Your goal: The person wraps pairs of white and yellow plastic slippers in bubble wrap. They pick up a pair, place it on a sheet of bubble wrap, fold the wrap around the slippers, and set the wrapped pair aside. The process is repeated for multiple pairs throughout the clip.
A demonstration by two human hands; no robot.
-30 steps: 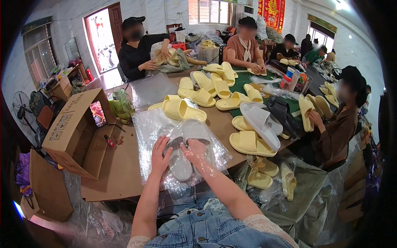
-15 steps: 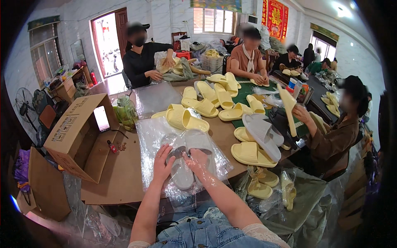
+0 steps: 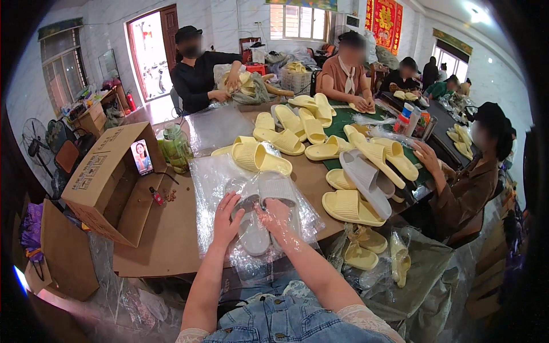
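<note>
A pair of grey slippers (image 3: 254, 233) lies in a clear plastic bag (image 3: 214, 188) on the brown tabletop in front of me. My left hand (image 3: 229, 218) rests on the bag at the left slipper, its fingers stretched and slightly apart. Under shiny film, my right hand (image 3: 275, 216) reaches into the right slipper. Its fingers are bent at the strap and partly hidden, with the thumb side toward the left slipper. A yellow slipper (image 3: 260, 157) lies just beyond the bag.
Yellow slippers (image 3: 311, 127) and a grey-white slipper (image 3: 366, 183) are heaped ahead and right. An open cardboard box (image 3: 108, 177) with a phone (image 3: 142, 157) stands left, near a green jar (image 3: 174, 150). Co-workers sit around the table. Bagged slippers (image 3: 366, 248) hang low right.
The co-worker at right has lowered a yellow slipper onto the heap, and that hand is now off it. My hands stay nearly in place on the slippers. The phone screen now shows a picture.
</note>
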